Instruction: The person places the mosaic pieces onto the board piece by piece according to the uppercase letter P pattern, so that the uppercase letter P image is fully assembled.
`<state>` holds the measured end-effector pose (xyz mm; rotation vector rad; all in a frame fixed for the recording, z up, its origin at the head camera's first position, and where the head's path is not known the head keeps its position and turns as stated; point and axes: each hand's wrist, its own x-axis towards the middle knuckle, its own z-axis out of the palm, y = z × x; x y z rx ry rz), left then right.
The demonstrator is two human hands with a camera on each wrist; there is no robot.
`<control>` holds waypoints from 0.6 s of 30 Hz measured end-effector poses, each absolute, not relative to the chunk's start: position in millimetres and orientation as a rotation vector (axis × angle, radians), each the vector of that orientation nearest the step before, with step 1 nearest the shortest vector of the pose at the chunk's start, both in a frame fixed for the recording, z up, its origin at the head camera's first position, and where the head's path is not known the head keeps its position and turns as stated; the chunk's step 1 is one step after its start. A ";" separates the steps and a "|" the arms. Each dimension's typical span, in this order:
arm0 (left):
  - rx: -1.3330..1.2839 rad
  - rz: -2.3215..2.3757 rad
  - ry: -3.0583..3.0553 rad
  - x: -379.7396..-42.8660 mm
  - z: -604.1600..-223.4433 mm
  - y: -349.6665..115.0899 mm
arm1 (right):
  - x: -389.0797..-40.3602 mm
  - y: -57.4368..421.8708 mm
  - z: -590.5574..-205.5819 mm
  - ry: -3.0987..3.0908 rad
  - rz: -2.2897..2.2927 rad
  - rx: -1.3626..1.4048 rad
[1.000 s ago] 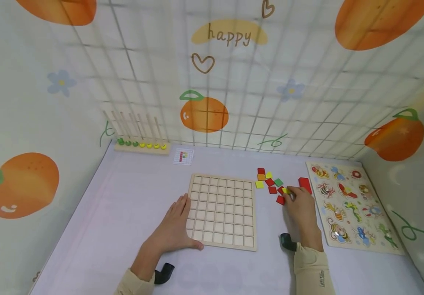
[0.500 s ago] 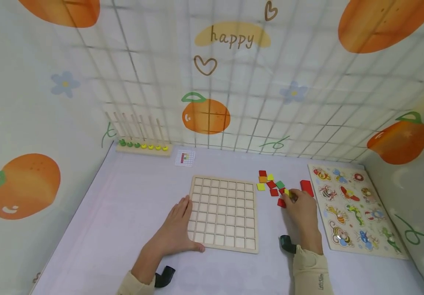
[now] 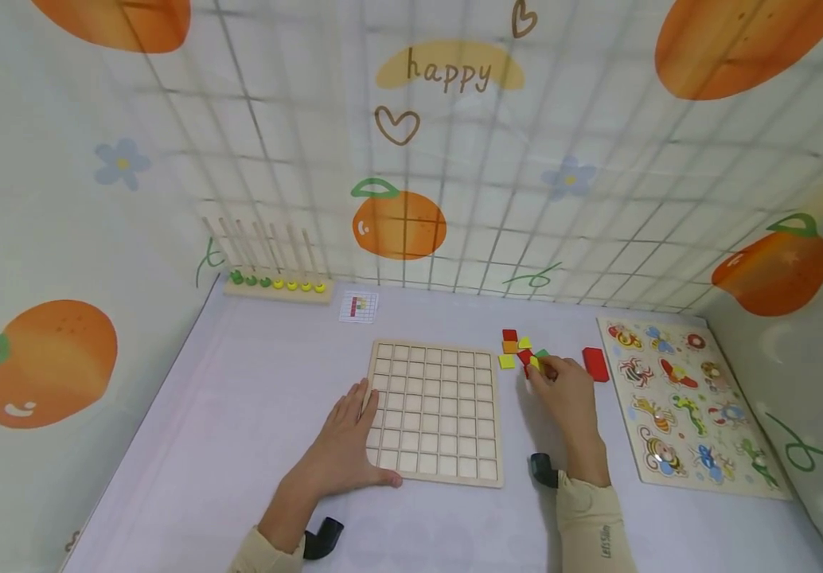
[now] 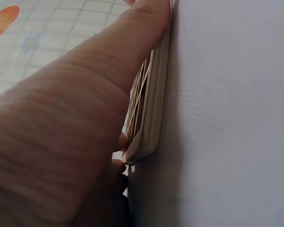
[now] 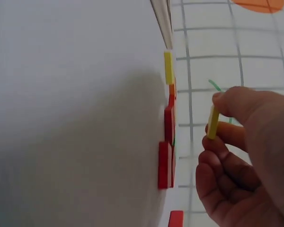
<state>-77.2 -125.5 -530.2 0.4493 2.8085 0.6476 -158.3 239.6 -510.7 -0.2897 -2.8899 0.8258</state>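
Note:
My left hand (image 3: 343,442) rests against a wooden grid board (image 3: 433,414) of square cells. Its fingers lie straight along the left edge, and the thumb reaches along the front edge. Close up in the left wrist view, that thumb lies along the board's rim (image 4: 155,104). To the right of the board, my right hand (image 3: 567,398) pinches a small yellow square tile (image 5: 212,123) between thumb and fingertips, raised above the table. Below and beyond it lie loose square tiles, among them a red tile (image 3: 509,335), an orange tile (image 3: 509,348) and another yellow tile (image 3: 507,361); the hand hides some.
A larger red block (image 3: 595,364) lies right of the tiles, beside an insect picture puzzle (image 3: 691,406). Towards the back left stand a peg rack with green and yellow beads (image 3: 278,291) and a small patterned card (image 3: 359,306). A printed cloth wall (image 3: 297,159) rises behind.
My right hand has moved left over the tile group with the yellow tile, uncovering more of the red block. My left hand stays at the board.

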 end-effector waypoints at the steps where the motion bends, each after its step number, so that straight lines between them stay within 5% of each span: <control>1: 0.446 0.642 2.809 -77.3 -530.3 -124.9 | -158.3 237.9 -510.6 -2.883 0.820 -0.270; 18: 0.455 0.655 2.837 -79.1 -529.7 -123.0 | -163.2 195.7 -499.9 -2.848 0.941 0.016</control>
